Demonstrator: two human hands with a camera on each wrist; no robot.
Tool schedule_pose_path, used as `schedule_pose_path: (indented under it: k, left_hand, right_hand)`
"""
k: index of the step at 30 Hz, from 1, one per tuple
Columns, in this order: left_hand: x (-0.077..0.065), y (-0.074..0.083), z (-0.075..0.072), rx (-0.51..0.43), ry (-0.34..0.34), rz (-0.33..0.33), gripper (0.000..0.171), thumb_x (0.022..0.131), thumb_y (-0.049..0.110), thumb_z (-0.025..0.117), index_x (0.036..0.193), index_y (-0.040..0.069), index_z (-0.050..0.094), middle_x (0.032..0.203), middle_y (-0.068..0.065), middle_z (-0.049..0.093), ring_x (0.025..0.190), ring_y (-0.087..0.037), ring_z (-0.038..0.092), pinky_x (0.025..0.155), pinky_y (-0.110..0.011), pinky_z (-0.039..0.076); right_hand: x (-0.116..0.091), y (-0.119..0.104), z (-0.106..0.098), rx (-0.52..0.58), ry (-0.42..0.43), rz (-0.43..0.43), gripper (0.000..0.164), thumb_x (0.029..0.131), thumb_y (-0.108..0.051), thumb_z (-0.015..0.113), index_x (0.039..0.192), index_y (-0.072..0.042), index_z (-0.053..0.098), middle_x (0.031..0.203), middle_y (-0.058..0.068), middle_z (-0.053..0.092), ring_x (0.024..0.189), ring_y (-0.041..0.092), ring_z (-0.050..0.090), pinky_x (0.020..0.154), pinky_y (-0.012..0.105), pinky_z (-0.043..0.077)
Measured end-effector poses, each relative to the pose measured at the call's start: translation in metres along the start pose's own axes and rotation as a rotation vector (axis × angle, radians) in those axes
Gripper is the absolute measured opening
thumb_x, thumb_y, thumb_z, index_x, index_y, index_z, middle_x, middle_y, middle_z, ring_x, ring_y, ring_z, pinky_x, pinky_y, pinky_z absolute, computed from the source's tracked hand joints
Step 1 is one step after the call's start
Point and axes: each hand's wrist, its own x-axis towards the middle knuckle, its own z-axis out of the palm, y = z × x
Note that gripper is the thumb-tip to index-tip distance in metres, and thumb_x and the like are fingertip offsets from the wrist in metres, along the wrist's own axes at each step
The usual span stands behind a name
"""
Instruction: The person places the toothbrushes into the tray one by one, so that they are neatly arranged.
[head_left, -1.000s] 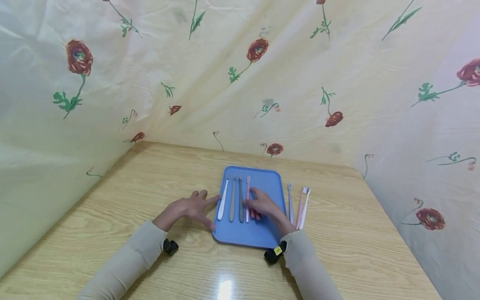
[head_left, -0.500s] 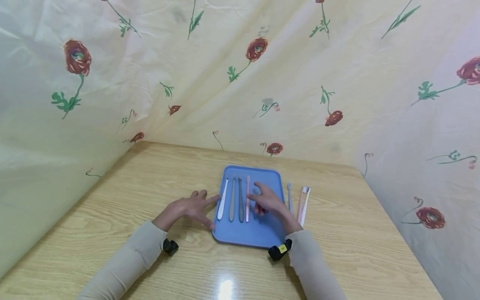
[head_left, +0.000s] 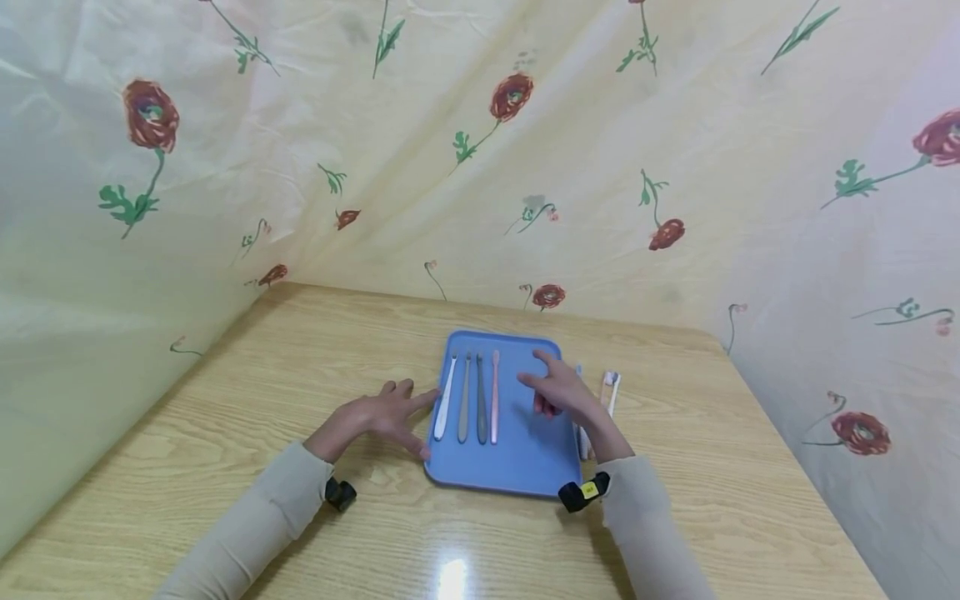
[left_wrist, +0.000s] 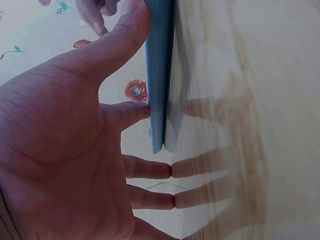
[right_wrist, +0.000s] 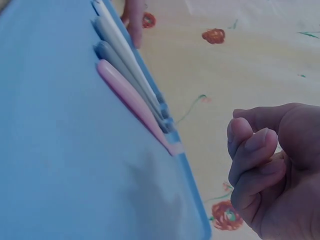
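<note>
A blue tray (head_left: 502,473) holds a row of toothbrushes: white (head_left: 444,408), grey (head_left: 463,408), dark grey (head_left: 482,408) and pink (head_left: 495,400). They lie side by side, heads toward the far edge. My left hand (head_left: 386,417) rests on the table with fingers spread, its thumb and index finger touching the tray's left edge (left_wrist: 159,100). Over the tray's right part hovers my right hand (head_left: 558,390), apart from the pink toothbrush. In the right wrist view its fingers are loosely bent and hold nothing.
Right of the tray, more toothbrushes lie on the wooden table (head_left: 705,467); my right forearm partly hides them. A pink one and a white one (head_left: 614,398) show there. Flowered cloth (head_left: 420,167) hangs behind and at both sides.
My right hand has left the pink toothbrush, which stays in the row on the tray, and has moved to the right. My left hand has kept its place.
</note>
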Motion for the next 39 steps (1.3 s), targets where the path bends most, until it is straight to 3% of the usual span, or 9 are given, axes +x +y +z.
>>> schedule_pose_path:
  k: [7,26,39]
  left_hand:
    - [0.001,-0.001,0.000,0.007,-0.002,-0.005,0.109,0.076,0.060,0.079,0.161,0.028,0.019,0.161,-0.025,0.020,0.143,-0.043,0.026,0.096,-0.064,0.046]
    - [0.002,-0.001,0.000,0.008,-0.001,0.001,0.109,0.076,0.060,0.079,0.161,0.026,0.020,0.160,-0.025,0.021,0.142,-0.042,0.028,0.098,-0.066,0.044]
    - [0.000,-0.001,0.000,-0.002,0.001,-0.001,0.109,0.076,0.059,0.079,0.161,0.027,0.019,0.163,-0.025,0.018,0.146,-0.044,0.024,0.100,-0.070,0.040]
  right_hand:
    - [-0.004,0.002,-0.019,-0.002,0.034,-0.027,0.075,0.103,-0.029,0.055,0.160,0.000,0.014,0.053,-0.004,0.056,0.042,0.008,0.048,0.044,0.026,0.043]
    - [-0.019,0.024,-0.071,0.038,0.091,0.022,0.081,0.104,-0.034,0.051,0.160,0.000,0.003,0.052,-0.007,0.054,0.041,0.005,0.046,0.044,0.025,0.041]
    - [-0.029,0.054,-0.089,0.032,0.095,0.063,0.086,0.105,-0.038,0.050,0.158,0.006,-0.001,0.051,-0.009,0.054,0.041,0.003,0.046,0.044,0.023,0.039]
